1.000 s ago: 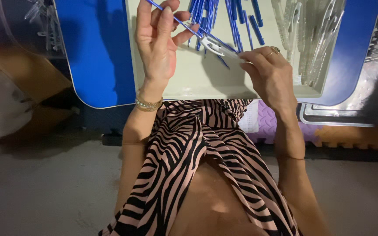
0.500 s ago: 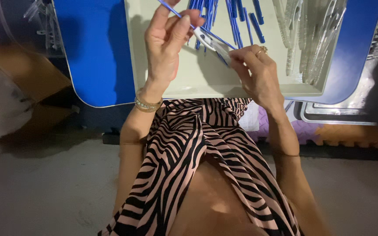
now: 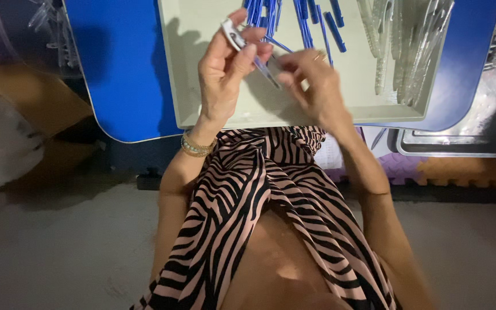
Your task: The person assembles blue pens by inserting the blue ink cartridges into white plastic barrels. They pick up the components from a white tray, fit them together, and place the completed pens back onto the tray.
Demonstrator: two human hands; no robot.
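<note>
fingers of both hands pinch a slim clear pen with blue refill.

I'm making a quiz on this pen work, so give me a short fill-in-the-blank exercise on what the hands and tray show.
1. The left hand holds a clear pen barrel over the pale ____.
2. The loose caps at the tray's far edge are ____ in colour.
3. The bracelet sits on the ____ wrist.
4. The right hand pinches a thin blue ____.

Missing words: tray; blue; left; refill
</note>
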